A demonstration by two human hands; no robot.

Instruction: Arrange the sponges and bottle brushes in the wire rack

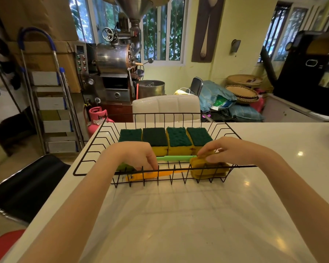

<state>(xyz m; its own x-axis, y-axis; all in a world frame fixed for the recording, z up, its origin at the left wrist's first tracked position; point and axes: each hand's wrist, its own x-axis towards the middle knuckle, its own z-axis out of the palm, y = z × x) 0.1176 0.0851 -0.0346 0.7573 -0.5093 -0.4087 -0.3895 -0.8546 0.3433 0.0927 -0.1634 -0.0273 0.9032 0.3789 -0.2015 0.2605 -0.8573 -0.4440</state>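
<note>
A black wire rack [95, 147] sits on the white counter. Several yellow sponges with green scrub tops [156, 139] stand side by side along its far half. Along the near side lie two bottle brushes: a green one [174, 158] and, in front of it, an orange one [150, 175] whose yellow-orange sponge head [207, 169] is at the right. My left hand [139, 155] reaches into the rack, fingertips pinching the orange handle. My right hand [226, 150] rests on top of the orange brush's head, fingers curled over it.
The white counter [179, 215] stretches toward me in front of the rack. A black stool seat [27, 186] stands at the left, a white chair back [165, 107] just behind the rack. A pink gas cylinder [97, 118] and a coffee roaster [112, 59] stand beyond.
</note>
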